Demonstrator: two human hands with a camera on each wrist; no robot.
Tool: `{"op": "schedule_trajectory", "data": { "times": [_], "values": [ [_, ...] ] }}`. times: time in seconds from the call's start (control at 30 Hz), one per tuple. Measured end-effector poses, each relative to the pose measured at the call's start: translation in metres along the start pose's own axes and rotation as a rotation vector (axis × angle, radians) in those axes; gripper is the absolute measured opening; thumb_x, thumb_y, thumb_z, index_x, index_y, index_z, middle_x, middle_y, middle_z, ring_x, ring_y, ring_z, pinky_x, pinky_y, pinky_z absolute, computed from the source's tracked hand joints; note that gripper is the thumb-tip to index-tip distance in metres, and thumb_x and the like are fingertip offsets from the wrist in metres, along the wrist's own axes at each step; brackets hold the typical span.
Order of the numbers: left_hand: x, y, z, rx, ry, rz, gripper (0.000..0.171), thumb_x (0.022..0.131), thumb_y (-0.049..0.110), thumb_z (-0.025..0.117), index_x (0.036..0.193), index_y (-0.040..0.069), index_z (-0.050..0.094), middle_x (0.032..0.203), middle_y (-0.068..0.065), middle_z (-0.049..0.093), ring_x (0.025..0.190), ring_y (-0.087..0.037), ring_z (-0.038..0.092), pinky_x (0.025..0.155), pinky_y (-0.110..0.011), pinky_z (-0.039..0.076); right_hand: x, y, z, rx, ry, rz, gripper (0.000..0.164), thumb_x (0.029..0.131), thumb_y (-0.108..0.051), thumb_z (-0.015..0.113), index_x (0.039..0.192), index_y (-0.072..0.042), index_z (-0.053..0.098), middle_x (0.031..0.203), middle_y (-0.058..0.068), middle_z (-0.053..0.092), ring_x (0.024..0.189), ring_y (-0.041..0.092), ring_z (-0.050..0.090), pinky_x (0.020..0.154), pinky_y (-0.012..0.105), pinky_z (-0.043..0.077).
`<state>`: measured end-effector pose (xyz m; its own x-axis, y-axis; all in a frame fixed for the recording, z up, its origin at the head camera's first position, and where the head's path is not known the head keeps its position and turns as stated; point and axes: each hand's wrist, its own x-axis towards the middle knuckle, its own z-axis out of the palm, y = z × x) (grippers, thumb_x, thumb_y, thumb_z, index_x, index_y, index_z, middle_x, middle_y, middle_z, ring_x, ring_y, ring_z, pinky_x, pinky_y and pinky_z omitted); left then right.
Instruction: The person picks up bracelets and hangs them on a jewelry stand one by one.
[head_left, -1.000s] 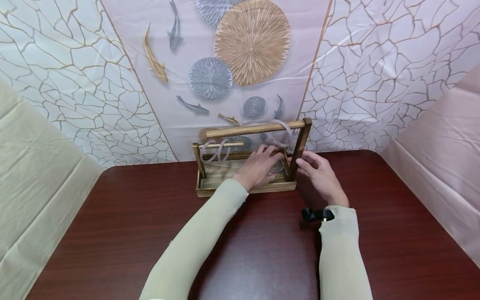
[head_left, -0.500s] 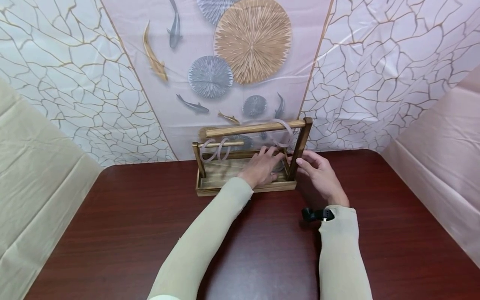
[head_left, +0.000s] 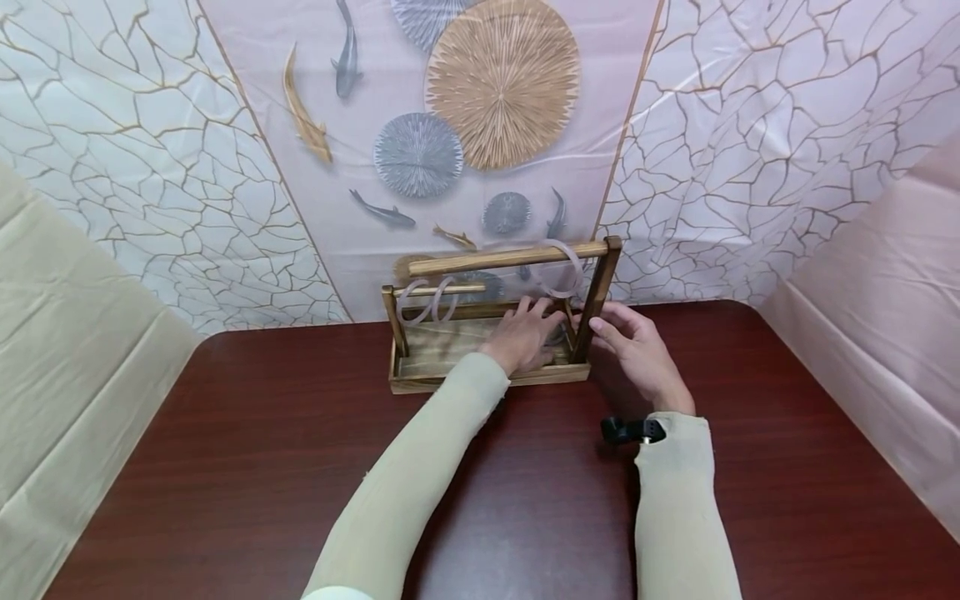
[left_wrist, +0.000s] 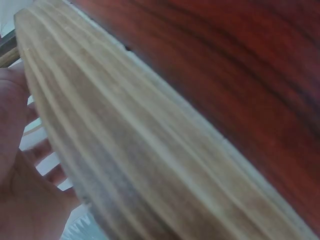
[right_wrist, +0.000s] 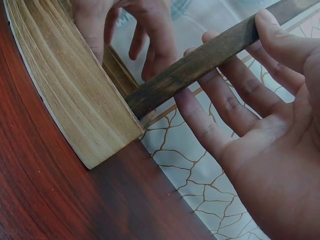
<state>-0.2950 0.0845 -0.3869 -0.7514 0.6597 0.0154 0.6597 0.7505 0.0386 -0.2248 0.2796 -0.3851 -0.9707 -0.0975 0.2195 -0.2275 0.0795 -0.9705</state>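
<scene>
A wooden bangle stand [head_left: 450,342] with a shallow tray base stands at the back of the table. Two pale pinkish rings, like bangles [head_left: 411,307], hang on its short lower bar. Another pale bangle [head_left: 576,279] hangs on the long upper bar. My left hand [head_left: 521,337] reaches over the tray's right half, fingers spread and slightly bent. In the right wrist view nothing shows between those fingers. Beside them lies a greyish see-through thing [head_left: 557,335], mostly hidden, its kind unclear. My right hand [head_left: 641,350] holds the right dark post [right_wrist: 200,62] between thumb and fingers.
The dark red wooden table [head_left: 247,450] extends in front of the stand and to both sides. A patterned cloth [head_left: 420,67] hangs right behind the stand. A black wrist device [head_left: 633,431] is on the right wrist.
My left hand has shifted slightly to the right over the tray. The right hand keeps its hold on the post, and the stand and its bangles stay in place.
</scene>
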Motion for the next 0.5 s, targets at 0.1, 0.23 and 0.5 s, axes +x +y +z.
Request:
{"op": "schedule_trajectory", "data": {
  "times": [0.1,0.23,0.5],
  "values": [
    [0.0009,-0.0002,0.0029,0.009,-0.006,-0.006,0.063,0.097,0.043,0.068,0.152,0.028,0.042,0.16,-0.004,0.034,0.146,-0.03,0.033,0.109,-0.048,0.047,-0.0003,0.0001,-0.0002,-0.004,0.005,0.006,0.029,0.103,-0.019,0.061,0.129,-0.006,0.061,0.11,-0.012,0.069,0.105,-0.001,0.067,0.091,0.017,0.056],
    [0.003,-0.0002,0.005,0.008,-0.007,-0.004,0.062,0.097,0.043,0.068,0.152,0.028,0.043,0.158,-0.004,0.035,0.145,-0.03,0.034,0.109,-0.047,0.047,-0.0008,0.0007,-0.0017,-0.025,0.017,0.02,0.03,0.103,-0.021,0.061,0.129,-0.007,0.06,0.11,-0.012,0.068,0.104,-0.002,0.067,0.09,0.017,0.056],
    [0.005,-0.0027,0.0077,0.014,-0.007,-0.01,0.061,0.096,0.043,0.069,0.151,0.029,0.043,0.158,-0.004,0.037,0.143,-0.03,0.035,0.109,-0.049,0.047,-0.0003,0.0006,0.0003,-0.005,0.002,0.007,0.035,0.103,-0.02,0.061,0.132,0.0,0.058,0.109,-0.013,0.071,0.106,-0.001,0.067,0.091,0.018,0.056]
  ]
}}
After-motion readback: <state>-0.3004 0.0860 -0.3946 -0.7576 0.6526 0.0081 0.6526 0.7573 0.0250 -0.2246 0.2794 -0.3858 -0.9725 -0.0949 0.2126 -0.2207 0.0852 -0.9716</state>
